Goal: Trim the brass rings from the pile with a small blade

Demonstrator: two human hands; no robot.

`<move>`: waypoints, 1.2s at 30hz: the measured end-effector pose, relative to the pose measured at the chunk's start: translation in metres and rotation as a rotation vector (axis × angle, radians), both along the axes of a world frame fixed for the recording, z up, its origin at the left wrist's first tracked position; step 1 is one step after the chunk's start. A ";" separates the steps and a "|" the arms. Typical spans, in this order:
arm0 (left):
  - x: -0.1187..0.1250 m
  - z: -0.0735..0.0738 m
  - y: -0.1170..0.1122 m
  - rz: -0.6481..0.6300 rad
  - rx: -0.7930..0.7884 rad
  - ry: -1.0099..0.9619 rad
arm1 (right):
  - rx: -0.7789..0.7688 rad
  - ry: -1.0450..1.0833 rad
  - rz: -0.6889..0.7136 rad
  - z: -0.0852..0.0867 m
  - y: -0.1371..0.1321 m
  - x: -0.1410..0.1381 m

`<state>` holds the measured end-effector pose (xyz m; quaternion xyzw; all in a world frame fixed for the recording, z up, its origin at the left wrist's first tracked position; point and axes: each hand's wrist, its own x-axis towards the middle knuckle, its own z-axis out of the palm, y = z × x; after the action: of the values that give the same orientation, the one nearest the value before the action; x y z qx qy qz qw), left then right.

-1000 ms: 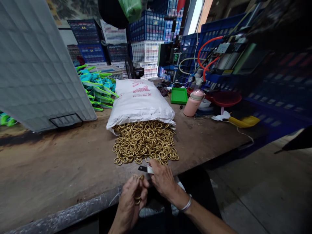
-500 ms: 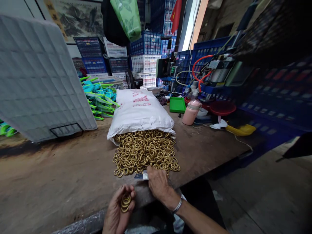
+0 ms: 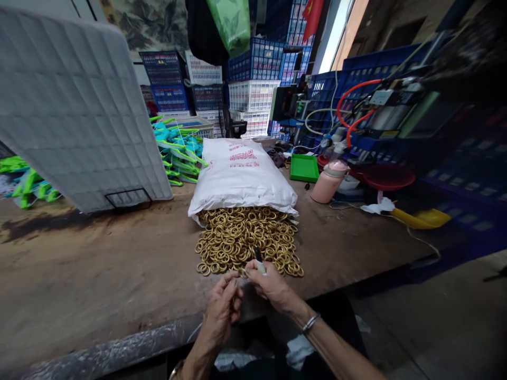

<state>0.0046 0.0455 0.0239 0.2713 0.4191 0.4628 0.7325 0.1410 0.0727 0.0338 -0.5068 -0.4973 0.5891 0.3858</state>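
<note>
A heap of brass-coloured rings (image 3: pixel 247 241) spills from the open mouth of a white sack (image 3: pixel 241 174) onto the brown worktable (image 3: pixel 99 269). My left hand (image 3: pixel 222 311) is closed near the table's front edge, and a ring shows at its fingertips. Right beside it, my right hand (image 3: pixel 273 287) grips a small tool with a dark tip and white handle (image 3: pixel 259 260), the tip pointing up toward the heap. The two hands' fingertips almost meet just below the heap's near edge. A metal bracelet (image 3: pixel 311 322) is on my right wrist.
A grey quilted panel (image 3: pixel 75 111) leans at the left, with green and blue plastic pieces (image 3: pixel 180 150) behind it. A green tray (image 3: pixel 303 168), a pink bottle (image 3: pixel 329 182), a red bowl (image 3: pixel 388 177) and a yellow scoop (image 3: pixel 420 218) sit at the right. Stacked crates fill the back.
My left hand, which lay palm up with rings in it, has turned and closed beside the right hand. The right hand has lifted the tool so its tip points up.
</note>
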 end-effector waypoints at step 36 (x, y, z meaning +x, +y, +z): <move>0.004 -0.001 -0.016 -0.074 0.125 0.200 | 0.400 -0.746 0.133 0.004 -0.033 0.003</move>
<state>0.0085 0.0295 0.0227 0.3764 0.4501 0.4313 0.6854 0.1444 0.0399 0.0376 -0.5671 -0.7388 0.2809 0.2315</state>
